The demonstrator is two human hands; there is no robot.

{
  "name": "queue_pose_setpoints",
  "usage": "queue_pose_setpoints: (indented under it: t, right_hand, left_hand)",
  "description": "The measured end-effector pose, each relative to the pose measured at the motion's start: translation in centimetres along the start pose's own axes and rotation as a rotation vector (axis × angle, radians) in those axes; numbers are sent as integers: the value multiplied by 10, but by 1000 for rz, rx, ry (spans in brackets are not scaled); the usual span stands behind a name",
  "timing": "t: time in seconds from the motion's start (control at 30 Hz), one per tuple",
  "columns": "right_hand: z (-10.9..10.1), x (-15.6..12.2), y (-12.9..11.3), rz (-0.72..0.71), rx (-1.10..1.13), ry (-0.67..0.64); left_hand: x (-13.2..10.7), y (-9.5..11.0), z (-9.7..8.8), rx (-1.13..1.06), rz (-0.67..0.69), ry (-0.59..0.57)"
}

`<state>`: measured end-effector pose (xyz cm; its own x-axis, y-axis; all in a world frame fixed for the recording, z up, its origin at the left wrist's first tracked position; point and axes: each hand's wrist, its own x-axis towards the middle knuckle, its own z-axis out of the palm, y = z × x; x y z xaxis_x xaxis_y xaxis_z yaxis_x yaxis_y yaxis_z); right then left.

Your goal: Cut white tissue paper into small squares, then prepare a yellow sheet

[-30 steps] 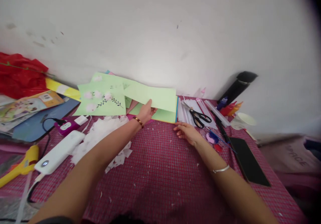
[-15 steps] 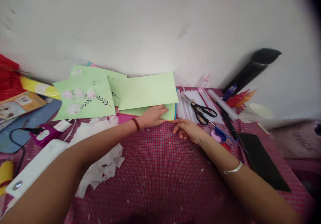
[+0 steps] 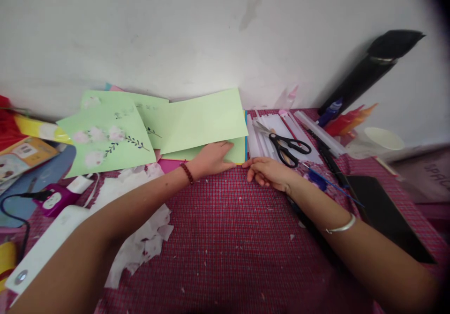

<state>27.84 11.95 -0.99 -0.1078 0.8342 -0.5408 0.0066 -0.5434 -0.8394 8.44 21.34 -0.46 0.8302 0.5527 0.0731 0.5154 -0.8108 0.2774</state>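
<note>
My left hand [image 3: 213, 158], with a beaded bracelet, lies on a stack of coloured paper, its fingertips partly under a raised light green sheet [image 3: 200, 122]. Its fingers are stretched out and the thumb is apart, resting on the lower green sheet [image 3: 235, 152]. At the near right corner of the stack, my right hand [image 3: 265, 171] touches the edge with an extended index finger. Its other fingers are loosely bent, with nothing seen in them. To the left lies a green card [image 3: 108, 140] with pale pink flowers and dark leaf sprigs.
Black-handled scissors [image 3: 286, 145] lie on white strips [image 3: 262, 145] right of the stack. A dark phone-like slab [image 3: 390, 215], paint tubes [image 3: 346, 122] and a white cup [image 3: 379, 140] are farther right. Torn white paper [image 3: 151, 239] and a white power strip [image 3: 49, 243] lie left.
The camera view has shifted slightly. Both hands stay at the near edge of the paper stack, the left fingers still partly beneath the raised green sheet.
</note>
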Motion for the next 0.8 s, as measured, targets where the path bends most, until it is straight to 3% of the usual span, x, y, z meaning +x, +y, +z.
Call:
queue_pose_setpoints:
  t: [0.27, 0.37, 0.47, 0.53, 0.6, 0.8]
  right_hand:
    - [2, 6, -20, -147, -19, -26]
    - [6, 7, -25, -206, 0, 73]
    - [7, 7, -21, -223, 107, 253]
    - [7, 7, -16, -208, 148, 299]
    - [7, 6, -12, -194, 180, 275]
    - [17, 9, -26, -172, 374, 181]
  left_hand:
    - [6, 3, -3, 203, -18, -35]
    - [11, -2, -6, 199, -73, -52]
    - [13, -9, -12, 122, -183, 18]
    - [13, -17, -16, 32, -221, 119]
    - [13, -27, -18, -71, -218, 184]
    - [12, -43, -14, -310, -231, 177]
